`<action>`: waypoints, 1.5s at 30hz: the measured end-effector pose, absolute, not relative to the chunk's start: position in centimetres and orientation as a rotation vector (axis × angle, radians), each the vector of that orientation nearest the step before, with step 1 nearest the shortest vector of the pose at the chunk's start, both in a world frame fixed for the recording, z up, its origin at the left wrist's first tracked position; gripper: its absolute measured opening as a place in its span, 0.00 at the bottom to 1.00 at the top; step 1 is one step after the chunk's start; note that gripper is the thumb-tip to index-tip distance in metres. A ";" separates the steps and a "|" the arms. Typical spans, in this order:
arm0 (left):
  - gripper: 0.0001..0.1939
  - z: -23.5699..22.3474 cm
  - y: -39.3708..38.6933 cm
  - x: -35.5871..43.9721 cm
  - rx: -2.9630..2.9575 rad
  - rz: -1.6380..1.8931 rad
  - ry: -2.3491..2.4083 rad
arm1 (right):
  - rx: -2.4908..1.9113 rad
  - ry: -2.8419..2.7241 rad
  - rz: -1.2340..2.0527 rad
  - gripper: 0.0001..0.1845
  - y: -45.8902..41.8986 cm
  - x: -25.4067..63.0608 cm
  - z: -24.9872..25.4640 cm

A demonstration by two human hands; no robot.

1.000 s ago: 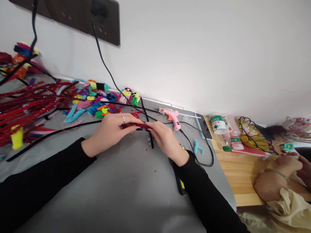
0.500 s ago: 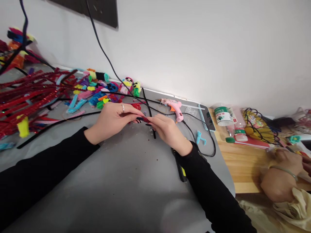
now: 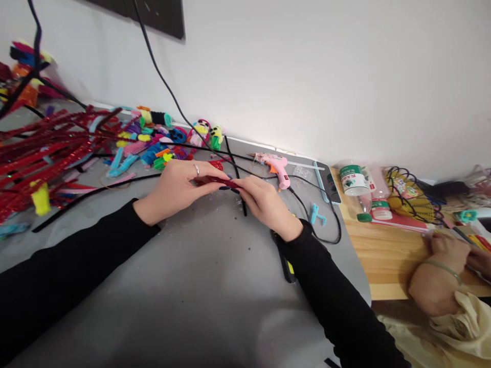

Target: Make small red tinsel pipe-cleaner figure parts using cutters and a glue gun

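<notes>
Between my two hands is a dark red pipe cleaner piece, held just above the grey table. My left hand, with a ring on one finger, pinches its left part. Fingertips of my right hand are closed on its right end, and the fingers hide much of it. Just behind my left fingers lies another bit of red glitter material. A black pipe cleaner lies on the table behind and under my right fingertips.
Red tinsel pipe cleaners heap at the left, beside several colourful coils and small dolls. A pink glue gun, its cord, a phone and a light blue piece lie right. Bottles and another person's hand are beyond.
The red piece now shows as a longer strip between my hands; before, only a small bit was visible at the fingertips. The other person's hand has shifted slightly.
</notes>
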State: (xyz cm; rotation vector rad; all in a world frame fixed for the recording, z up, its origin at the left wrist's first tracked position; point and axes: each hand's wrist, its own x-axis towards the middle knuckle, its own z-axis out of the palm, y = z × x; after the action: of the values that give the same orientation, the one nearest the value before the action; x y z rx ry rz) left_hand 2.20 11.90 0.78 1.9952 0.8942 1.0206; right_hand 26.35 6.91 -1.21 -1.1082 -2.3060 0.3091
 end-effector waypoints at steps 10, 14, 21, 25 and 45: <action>0.09 0.3 11.6 2.2 1.984 1.024 0.943 | -1.090 -2.295 0.250 0.22 6.9 26.2 -1.7; 0.09 0.1 11.7 2.1 2.003 1.061 0.948 | -1.106 -2.257 0.296 0.23 6.8 26.2 -1.4; 0.09 0.7 11.5 2.3 1.991 1.034 0.914 | -1.096 -2.213 0.396 0.22 6.9 26.3 -1.3; 0.10 0.7 11.6 2.4 1.986 0.991 0.909 | -1.084 -2.165 0.396 0.22 7.1 26.4 -1.7; 0.07 1.7 12.2 1.7 1.799 1.219 1.032 | -1.155 -1.865 0.367 0.18 7.1 26.1 -1.3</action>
State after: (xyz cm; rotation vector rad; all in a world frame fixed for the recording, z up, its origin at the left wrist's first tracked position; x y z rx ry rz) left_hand 1.74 12.15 1.73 1.7987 1.0320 1.2189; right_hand 26.12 7.12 -1.30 -1.1555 -1.8647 0.3672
